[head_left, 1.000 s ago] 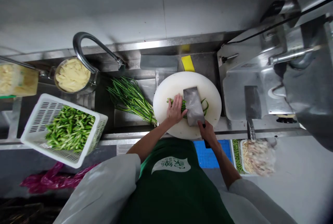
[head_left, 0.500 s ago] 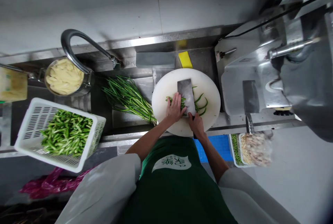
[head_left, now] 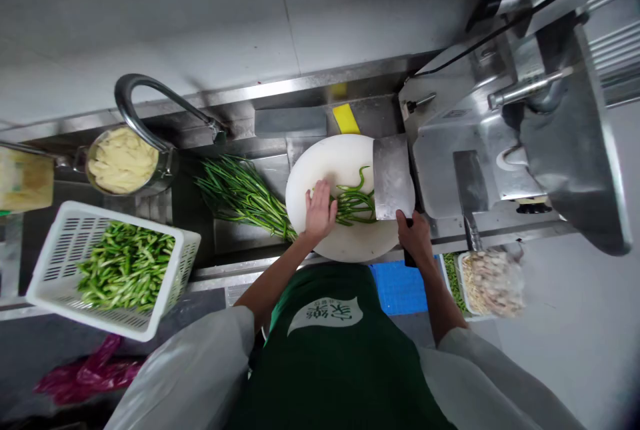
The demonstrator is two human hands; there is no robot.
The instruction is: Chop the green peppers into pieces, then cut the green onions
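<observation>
On the round white cutting board lies a small pile of long green peppers. My left hand rests at the pile's left end, fingers stretched out and the palm down; whether it presses on a pepper is hidden. My right hand is closed around the dark handle of a cleaver. The cleaver's wide blade is over the right side of the board, flat face up, just right of the peppers. A bundle of long green stalks lies left of the board, its pale ends close to the rim.
A white basket of cut green peppers stands at the left, below a pot of pale slices and a curved faucet. A yellow sponge and a grey block lie behind the board. A metal slicing machine stands right.
My right hand has moved the cleaver rightward, off the peppers to the board's right side. My left hand has shifted slightly left, fingers flatter. The whole view has tilted a little.
</observation>
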